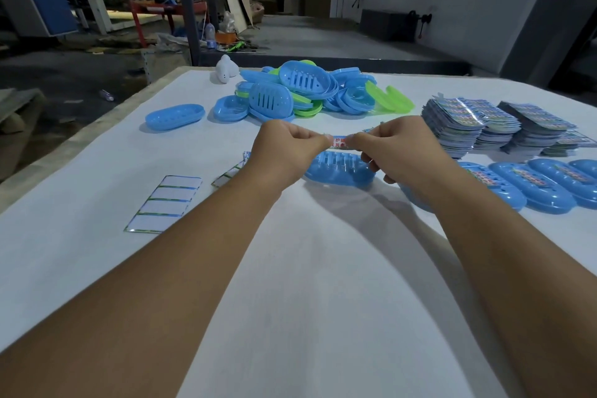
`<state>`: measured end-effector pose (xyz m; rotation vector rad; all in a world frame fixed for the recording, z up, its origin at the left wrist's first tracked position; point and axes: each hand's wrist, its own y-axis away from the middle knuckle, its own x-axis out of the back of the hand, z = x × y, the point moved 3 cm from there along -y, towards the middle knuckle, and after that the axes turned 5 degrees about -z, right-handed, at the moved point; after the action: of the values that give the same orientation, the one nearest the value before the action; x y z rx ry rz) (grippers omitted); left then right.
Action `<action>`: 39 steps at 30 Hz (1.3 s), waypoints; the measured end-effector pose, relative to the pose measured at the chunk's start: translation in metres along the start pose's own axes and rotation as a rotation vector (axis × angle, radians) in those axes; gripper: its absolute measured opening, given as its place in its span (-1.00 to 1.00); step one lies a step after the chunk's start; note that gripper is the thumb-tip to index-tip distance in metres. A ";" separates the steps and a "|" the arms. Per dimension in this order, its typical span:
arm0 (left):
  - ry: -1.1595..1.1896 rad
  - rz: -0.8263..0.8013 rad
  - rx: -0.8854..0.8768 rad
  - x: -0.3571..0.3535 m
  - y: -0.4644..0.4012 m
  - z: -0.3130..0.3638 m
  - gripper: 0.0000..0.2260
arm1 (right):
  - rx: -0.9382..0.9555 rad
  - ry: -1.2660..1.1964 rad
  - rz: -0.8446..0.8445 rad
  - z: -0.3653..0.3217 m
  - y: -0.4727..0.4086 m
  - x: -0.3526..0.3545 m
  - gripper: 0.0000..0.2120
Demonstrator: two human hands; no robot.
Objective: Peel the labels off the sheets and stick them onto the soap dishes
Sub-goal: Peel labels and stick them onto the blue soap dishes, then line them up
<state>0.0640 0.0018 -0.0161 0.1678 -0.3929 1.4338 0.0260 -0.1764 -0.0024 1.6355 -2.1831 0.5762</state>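
Above blue soap dish (pixel 339 171): hands pinch red-lettered label (pixel 339 142).

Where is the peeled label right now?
In the head view the label is mid-frame, pinched between the left hand and right hand, held just above a blue soap dish on the table.

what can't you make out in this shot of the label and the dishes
Head view only:
- Label: both ends are pinched under the left hand and right hand; the print is too small to read.
- Soap dish below: ends hidden by the hands.
- Labelled dishes: row cut off by the right edge.
- Label sheet stacks: print is too small.
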 end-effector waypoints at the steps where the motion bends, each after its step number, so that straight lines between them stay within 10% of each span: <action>1: -0.015 0.006 -0.005 -0.001 -0.001 -0.001 -0.87 | 0.003 0.026 -0.006 0.000 0.000 0.000 -0.63; 39: -0.654 0.102 -0.042 -0.016 -0.005 0.005 -0.78 | 0.081 0.566 0.064 0.003 -0.006 -0.014 -0.56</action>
<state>0.0665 -0.0155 -0.0162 0.5956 -0.9748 1.4463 0.0358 -0.1675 -0.0113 1.2397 -1.8102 1.0151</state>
